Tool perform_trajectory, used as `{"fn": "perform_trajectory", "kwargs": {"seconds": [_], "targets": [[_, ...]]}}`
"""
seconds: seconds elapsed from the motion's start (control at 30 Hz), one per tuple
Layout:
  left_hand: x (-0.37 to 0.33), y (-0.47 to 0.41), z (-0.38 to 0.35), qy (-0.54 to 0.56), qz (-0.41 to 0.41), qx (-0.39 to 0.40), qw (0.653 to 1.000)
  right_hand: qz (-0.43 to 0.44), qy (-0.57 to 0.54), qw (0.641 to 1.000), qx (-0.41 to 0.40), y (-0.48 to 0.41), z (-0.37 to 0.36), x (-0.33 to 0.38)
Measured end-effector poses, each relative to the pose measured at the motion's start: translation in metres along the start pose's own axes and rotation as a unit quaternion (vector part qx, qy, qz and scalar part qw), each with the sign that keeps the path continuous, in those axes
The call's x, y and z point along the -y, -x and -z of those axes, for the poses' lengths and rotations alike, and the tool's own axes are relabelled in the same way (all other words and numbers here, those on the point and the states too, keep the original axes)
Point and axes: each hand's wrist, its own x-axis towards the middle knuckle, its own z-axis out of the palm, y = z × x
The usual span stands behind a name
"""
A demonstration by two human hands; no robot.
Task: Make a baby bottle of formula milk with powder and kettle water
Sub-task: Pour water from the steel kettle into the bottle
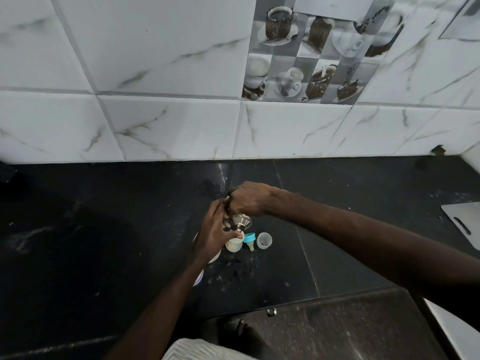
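Observation:
A small baby bottle (233, 245) with white contents stands on the black counter. A steel funnel (240, 222) is tilted in its mouth. My left hand (213, 231) grips the funnel's rim and reaches down to the bottle neck. My right hand (249, 198) is fisted just above the funnel, and a thin pale scoop handle (228, 196) pokes out at the knuckles; the scoop's bowl is hidden. The teal ring with its teat (250, 239) lies right of the bottle. A clear cap (264, 240) stands next to it. No kettle is in view.
A white tub (216, 257) is partly hidden under my left wrist, with a pale lid (199, 278) nearer me. White specks dot the counter (259, 268). A steel board (465, 224) lies at the right edge. Tiled wall (233, 131) backs the counter.

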Motion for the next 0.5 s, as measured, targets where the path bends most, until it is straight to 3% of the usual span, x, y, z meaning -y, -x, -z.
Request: {"fn": "perform_trajectory", "kwargs": {"seconds": [0.07, 0.2, 0.33, 0.43, 0.5], "targets": [[0.0, 0.0, 0.0, -0.004, -0.002, -0.001, 1.0, 0.006, 0.007, 1.0, 0.002, 0.001, -0.001, 0.001], [0.001, 0.0, 0.0, -0.009, -0.01, -0.006, 1.0, -0.073, -0.095, 0.993, -0.005, 0.008, -0.007, -0.002], [0.002, 0.001, -0.001, 0.004, -0.014, -0.003, 1.0, -0.052, -0.08, 0.995, 0.038, 0.002, 0.002, 0.002], [0.002, 0.002, -0.001, 0.01, -0.012, -0.005, 1.0, -0.013, -0.027, 0.999, 0.015, 0.001, 0.001, 0.004], [0.002, 0.002, -0.001, 0.01, -0.013, -0.004, 1.0, -0.044, -0.074, 0.996, -0.013, 0.006, -0.009, 0.0]]}}
